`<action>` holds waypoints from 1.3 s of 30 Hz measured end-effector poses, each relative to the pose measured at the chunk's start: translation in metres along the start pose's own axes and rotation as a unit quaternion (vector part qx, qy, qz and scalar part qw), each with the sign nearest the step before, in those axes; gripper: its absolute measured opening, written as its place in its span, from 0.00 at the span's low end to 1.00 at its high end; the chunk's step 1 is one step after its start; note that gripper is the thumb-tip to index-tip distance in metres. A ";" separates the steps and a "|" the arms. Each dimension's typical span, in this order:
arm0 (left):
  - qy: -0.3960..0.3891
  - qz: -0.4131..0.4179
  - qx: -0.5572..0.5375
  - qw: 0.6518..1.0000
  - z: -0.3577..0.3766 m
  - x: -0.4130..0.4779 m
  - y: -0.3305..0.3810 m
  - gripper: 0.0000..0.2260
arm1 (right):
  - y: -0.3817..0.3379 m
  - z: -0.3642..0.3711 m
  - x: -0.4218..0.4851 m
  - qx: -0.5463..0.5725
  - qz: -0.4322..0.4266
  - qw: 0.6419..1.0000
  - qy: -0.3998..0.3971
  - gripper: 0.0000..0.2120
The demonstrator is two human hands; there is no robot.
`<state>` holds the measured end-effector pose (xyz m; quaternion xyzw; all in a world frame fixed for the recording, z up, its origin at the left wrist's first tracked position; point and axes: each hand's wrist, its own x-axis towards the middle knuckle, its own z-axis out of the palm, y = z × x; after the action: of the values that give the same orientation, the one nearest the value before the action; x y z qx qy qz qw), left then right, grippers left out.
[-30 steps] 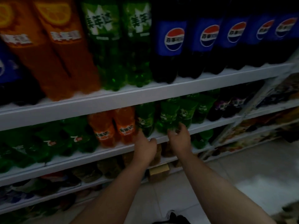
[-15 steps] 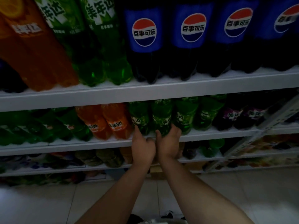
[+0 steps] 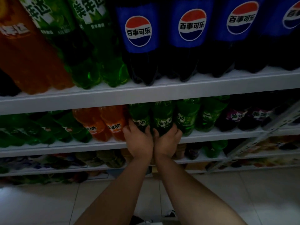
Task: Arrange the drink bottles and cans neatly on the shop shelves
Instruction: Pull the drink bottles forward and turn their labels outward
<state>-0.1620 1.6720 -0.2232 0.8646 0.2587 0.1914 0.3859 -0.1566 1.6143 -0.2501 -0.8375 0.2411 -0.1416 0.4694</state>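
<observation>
Two green soda bottles stand side by side on the second white shelf (image 3: pixel 211 138). My left hand (image 3: pixel 139 142) grips the base of the left green bottle (image 3: pixel 139 116), thumb and fingers curled round it. My right hand (image 3: pixel 167 142) grips the base of the right green bottle (image 3: pixel 164 117) the same way. Both hands touch each other at the shelf's front edge. Two orange bottles (image 3: pixel 103 122) stand just left of my left hand, and more green bottles (image 3: pixel 188 117) just right of my right hand.
The top shelf (image 3: pixel 162 93) carries large orange, green and blue-labelled cola bottles (image 3: pixel 139 46). Dark purple-labelled bottles (image 3: pixel 243 119) stand at the right of the second shelf. Lower shelves hold several dim drinks. A pale tiled floor (image 3: pixel 48 205) lies below.
My hands have come together and closed round the bases of two adjacent green bottles; a second ago they were apart at the shelf edge. The view has moved closer to the shelves.
</observation>
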 end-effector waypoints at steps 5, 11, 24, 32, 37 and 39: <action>-0.016 0.037 0.002 0.999 -0.001 0.004 -0.012 0.27 | 0.008 -0.006 -0.001 -0.040 -0.055 0.998 0.001 0.35; 0.003 0.035 -0.040 0.999 -0.001 0.003 -0.016 0.25 | 0.005 -0.001 -0.003 -0.019 -0.035 0.999 0.012 0.32; -0.007 0.068 -0.034 0.997 -0.002 0.002 -0.011 0.32 | 0.032 -0.041 0.012 -0.005 -0.119 0.987 0.106 0.29; -0.032 0.056 -0.053 0.997 -0.005 0.006 -0.014 0.31 | 0.030 -0.065 0.063 -0.073 -0.086 0.993 0.033 0.43; -0.019 0.074 -0.031 0.997 -0.014 -0.012 -0.019 0.30 | 0.042 -0.075 0.070 -0.076 -0.134 0.988 0.001 0.37; 0.001 0.076 -0.024 0.997 -0.016 -0.022 -0.019 0.28 | 0.046 -0.080 0.073 -0.063 -0.151 0.986 -0.021 0.36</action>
<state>-0.1935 1.6782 -0.2306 0.8722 0.1874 0.2270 0.3907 -0.1446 1.4976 -0.2473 -0.8950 0.1107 -0.1778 0.3937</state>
